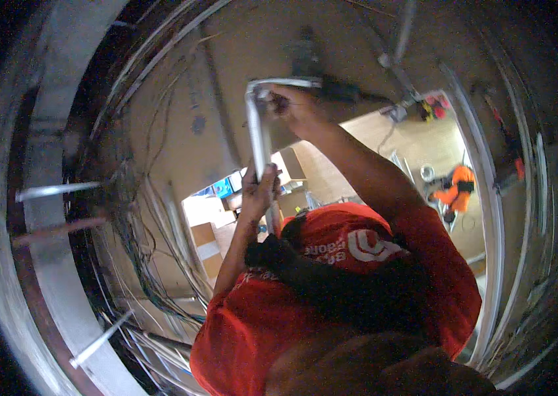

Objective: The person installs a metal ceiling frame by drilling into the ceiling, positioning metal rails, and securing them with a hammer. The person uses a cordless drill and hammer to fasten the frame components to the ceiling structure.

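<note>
My left hand (pixel 262 188) is closed around the lower part of a light metal strip or channel (pixel 256 135), which stands nearly upright in front of me. At its top the strip meets a short crosspiece (pixel 299 82) running to the right, forming a corner. My right hand (pixel 295 109) is raised to this corner, its fingers curled just under the crosspiece. The fingers are blurred, and whether they grip the metal or a small part there is hard to see. Behind the crosspiece lies a dark, blurred object (pixel 305 56) on the brown panel.
Bundles of loose cables (pixel 137 257) run along the left, beside a wide pale beam (pixel 61 145) and thin rods (pixel 101 340). A metal-edged opening (pixel 470 165) surrounds me. Below are a wooden floor (pixel 378 135), boxes (pixel 206 247) and an orange item (pixel 460 191). Red and yellow pieces (pixel 434 105) sit by the rim.
</note>
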### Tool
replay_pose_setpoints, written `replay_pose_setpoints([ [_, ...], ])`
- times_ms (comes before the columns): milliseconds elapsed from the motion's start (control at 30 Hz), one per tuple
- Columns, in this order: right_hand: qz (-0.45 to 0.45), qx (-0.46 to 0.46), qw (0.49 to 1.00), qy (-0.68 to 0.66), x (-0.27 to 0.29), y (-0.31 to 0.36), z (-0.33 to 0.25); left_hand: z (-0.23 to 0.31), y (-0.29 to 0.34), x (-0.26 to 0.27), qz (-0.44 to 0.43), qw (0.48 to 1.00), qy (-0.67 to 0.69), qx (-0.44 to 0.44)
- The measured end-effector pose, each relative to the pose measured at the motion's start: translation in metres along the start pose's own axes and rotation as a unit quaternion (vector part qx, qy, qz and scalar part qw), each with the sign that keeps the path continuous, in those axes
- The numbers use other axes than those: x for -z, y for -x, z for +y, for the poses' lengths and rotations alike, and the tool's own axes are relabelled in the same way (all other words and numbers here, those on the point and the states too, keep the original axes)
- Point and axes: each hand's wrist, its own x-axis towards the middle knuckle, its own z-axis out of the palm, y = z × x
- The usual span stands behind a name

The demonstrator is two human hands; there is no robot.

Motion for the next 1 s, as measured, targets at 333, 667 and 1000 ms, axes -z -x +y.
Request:
replay_pose_setpoints([
  [333,-0.035,0.007,0.998,0.048,-0.013,0.009,-0.025,0.013,0.002,-0.004,-0.039,0.998,-0.011,-0.05],
  [667,0.011,0.081,0.993,0.089,-0.038,0.015,0.01,-0.006,-0.004,0.014,-0.037,0.997,0.064,-0.008],
  [1000,0.031,0.055,0.996,0.059,-0.016,0.013,-0.015,0.002,-0.003,0.002,-0.072,0.997,0.021,-0.022],
])
